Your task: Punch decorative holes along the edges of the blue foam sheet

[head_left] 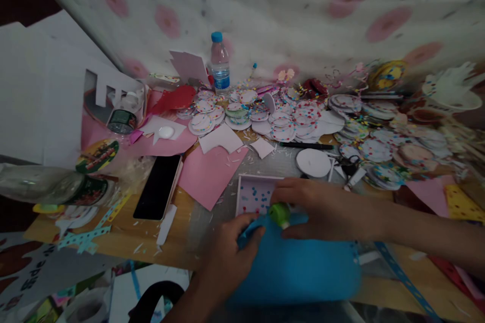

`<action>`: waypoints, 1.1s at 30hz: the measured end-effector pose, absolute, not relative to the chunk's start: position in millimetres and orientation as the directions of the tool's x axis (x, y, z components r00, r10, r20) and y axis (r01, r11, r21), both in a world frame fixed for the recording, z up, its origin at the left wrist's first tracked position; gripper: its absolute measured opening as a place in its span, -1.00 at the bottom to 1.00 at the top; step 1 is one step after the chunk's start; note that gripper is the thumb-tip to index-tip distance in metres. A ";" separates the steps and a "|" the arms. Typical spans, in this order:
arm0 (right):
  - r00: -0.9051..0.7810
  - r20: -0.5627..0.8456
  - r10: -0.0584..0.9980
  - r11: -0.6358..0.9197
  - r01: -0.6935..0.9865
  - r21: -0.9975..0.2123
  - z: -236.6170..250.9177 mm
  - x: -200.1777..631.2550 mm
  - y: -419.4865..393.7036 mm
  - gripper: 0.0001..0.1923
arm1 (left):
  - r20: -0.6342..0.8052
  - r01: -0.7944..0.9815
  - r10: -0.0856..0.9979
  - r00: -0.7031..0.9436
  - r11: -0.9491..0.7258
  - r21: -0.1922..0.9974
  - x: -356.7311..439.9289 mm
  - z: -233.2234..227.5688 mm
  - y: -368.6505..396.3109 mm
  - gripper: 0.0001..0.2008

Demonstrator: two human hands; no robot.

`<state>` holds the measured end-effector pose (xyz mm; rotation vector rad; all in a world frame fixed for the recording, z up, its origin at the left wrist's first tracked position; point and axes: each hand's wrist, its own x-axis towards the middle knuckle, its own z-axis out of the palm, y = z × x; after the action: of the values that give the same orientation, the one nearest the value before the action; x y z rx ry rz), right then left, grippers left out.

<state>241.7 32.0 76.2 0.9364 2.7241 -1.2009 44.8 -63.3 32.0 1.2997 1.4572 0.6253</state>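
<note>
Closest to the camera lies a blue sheet of paper, spread over the front edge of the wooden table so that both hands can work on its far edge. The left hand comes up from below and pinches the sheet's upper left corner; its fingers are curled narrow, with the blue paper between thumb and fingertips, probably to keep the sheet from sliding. The right hand reaches in from the right and rests over a small green punch, which sits on the far edge of the blue sheet. Its fingers lie close together and bent down around the punch; I judge it is gripping or pressing it, though the palm hides most of the contact.

Just behind the punch stands a shallow box with small coloured dots inside; it seems placed there to catch the pieces. To the left lie a dark phone and a pink sheet. A white paper disc lies beyond the right hand.

Further away many round cut-outs with confetti pattern are piled across the table. A water bottle with a blue cap stands upright at the back, near the flowered cloth.
</note>
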 end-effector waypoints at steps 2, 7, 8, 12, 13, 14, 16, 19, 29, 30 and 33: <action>-0.825 -0.243 0.510 0.541 0.527 -0.655 74.6 241.0 30.4 -0.78 | -0.345 0.399 0.928 0.141 0.266 0.878 44.7 32.3 -63.2 -0.78; -0.815 -0.224 0.534 0.495 0.516 -0.699 74.1 239.0 33.0 -0.81 | -0.327 0.415 0.937 0.120 0.252 0.874 43.5 29.3 -62.1 -0.77; -0.805 -0.229 0.547 0.463 0.519 -0.718 73.3 238.6 34.8 -0.80 | -0.327 0.421 0.936 0.129 0.247 0.873 43.2 28.5 -62.5 -0.78; -0.699 -0.404 0.589 0.127 0.575 -0.809 60.8 237.9 43.8 -0.65 | -0.330 0.435 0.929 0.166 0.231 0.870 42.1 25.1 -65.7 -0.81; -0.679 -0.461 0.571 0.023 0.575 -0.818 56.0 238.2 45.8 -0.60 | -0.325 0.440 0.932 0.163 0.226 0.869 41.9 24.3 -66.5 -0.81; -0.669 -0.500 0.551 -0.072 0.559 -0.826 51.2 238.6 47.3 -0.57 | -0.322 0.447 0.933 0.162 0.221 0.867 41.7 23.7 -67.1 -0.81; -0.676 -0.522 0.521 -0.214 0.488 -0.846 43.6 240.0 48.7 -0.55 | -0.317 0.461 0.936 0.156 0.214 0.861 41.3 23.2 -67.6 -0.81; -0.670 -0.529 0.522 -0.405 0.351 -0.844 39.4 242.1 48.2 -0.60 | -0.309 0.456 0.939 0.155 0.209 0.865 40.8 24.5 -66.8 -0.80; -0.686 -0.543 0.485 -0.537 0.257 -0.804 43.0 242.6 49.1 -0.52 | -0.324 0.428 0.933 0.156 0.232 0.874 41.7 28.2 -65.4 -0.80; -0.681 -0.524 0.511 -0.429 0.326 -0.842 48.1 243.3 48.3 -0.55 | -0.328 0.423 0.932 0.154 0.238 0.874 41.6 29.6 -65.1 -0.80; -0.723 -0.392 0.569 0.116 0.543 -0.832 69.6 244.7 44.9 -0.65 | -0.353 0.402 0.925 0.139 0.273 0.874 41.2 35.0 -64.3 -0.80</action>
<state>244.7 44.9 69.6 1.1783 2.3649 -1.7436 41.2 -64.3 35.0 1.3133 1.4527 0.6040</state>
